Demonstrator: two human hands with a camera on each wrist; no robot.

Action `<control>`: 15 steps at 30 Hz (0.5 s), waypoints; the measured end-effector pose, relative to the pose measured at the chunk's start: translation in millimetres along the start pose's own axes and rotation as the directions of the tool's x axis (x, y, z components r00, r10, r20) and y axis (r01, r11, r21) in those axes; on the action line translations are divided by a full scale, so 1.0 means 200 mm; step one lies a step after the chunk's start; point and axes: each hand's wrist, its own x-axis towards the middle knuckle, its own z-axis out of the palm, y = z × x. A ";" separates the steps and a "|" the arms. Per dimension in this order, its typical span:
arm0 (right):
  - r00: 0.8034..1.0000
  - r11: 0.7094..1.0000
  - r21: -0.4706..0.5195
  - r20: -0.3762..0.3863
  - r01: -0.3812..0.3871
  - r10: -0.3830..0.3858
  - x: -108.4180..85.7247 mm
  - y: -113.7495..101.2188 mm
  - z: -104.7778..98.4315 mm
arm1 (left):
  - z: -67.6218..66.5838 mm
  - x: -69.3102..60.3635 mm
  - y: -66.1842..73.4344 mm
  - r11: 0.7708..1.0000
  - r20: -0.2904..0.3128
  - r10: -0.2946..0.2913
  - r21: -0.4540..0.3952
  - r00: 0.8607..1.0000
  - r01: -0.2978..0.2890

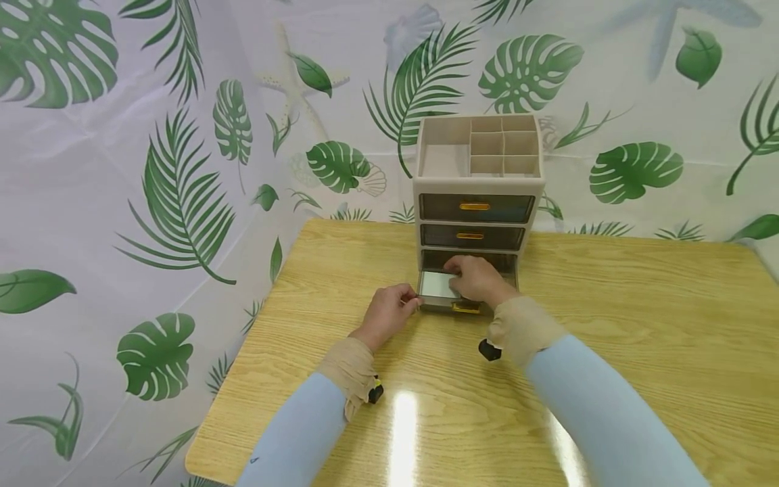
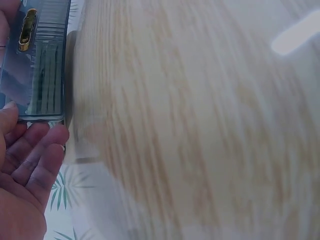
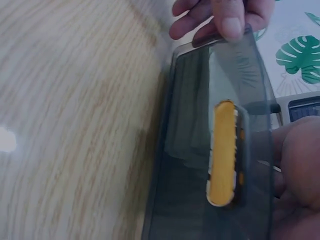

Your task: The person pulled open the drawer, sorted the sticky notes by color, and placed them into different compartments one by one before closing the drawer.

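Observation:
The lowest drawer (image 1: pixel 438 302) of a small white cabinet is pulled out. It has a smoky see-through front (image 3: pixel 187 200) and a gold handle (image 3: pixel 222 152). A flat pale stack (image 1: pixel 437 285) lies in its left part; layered edges show through the front in the left wrist view. My left hand (image 1: pixel 389 310) pinches the drawer's front left corner, thumb on the front's edge. My right hand (image 1: pixel 477 279) reaches over the front into the drawer, bent fingers at the stack's right edge. Whether they grip the stack is hidden.
Above the pulled-out drawer, the cabinet (image 1: pixel 478 181) has closed drawers with gold handles and an open divided tray (image 1: pixel 439 152) on top. It stands at the back of a wood-grain table (image 1: pixel 639 338), before a leaf-print cloth (image 1: pixel 365 81).

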 end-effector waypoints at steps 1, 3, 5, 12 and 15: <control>1.000 1.000 0.015 0.013 -0.010 0.010 -0.01 0.00 -0.01 | 0.00 0.00 0.00 1.000 0.000 -0.006 0.001 1.000 0.006; 0.999 0.999 0.035 0.033 -0.024 0.023 -0.03 0.00 -0.04 | 0.00 0.00 0.00 1.000 0.004 -0.016 0.004 1.000 0.016; 0.999 0.999 0.039 0.037 -0.013 0.011 -0.07 0.00 -0.07 | -0.01 0.00 0.01 1.000 0.006 -0.018 0.007 1.000 0.018; 0.988 0.990 0.083 -0.113 0.114 -0.104 -0.26 0.08 -0.17 | -0.06 -0.02 0.02 0.999 0.017 -0.005 0.040 1.000 0.004; 0.963 0.984 0.095 -0.238 0.152 -0.125 -0.36 0.15 -0.20 | -0.09 -0.03 0.01 0.998 0.016 0.005 0.063 1.000 -0.006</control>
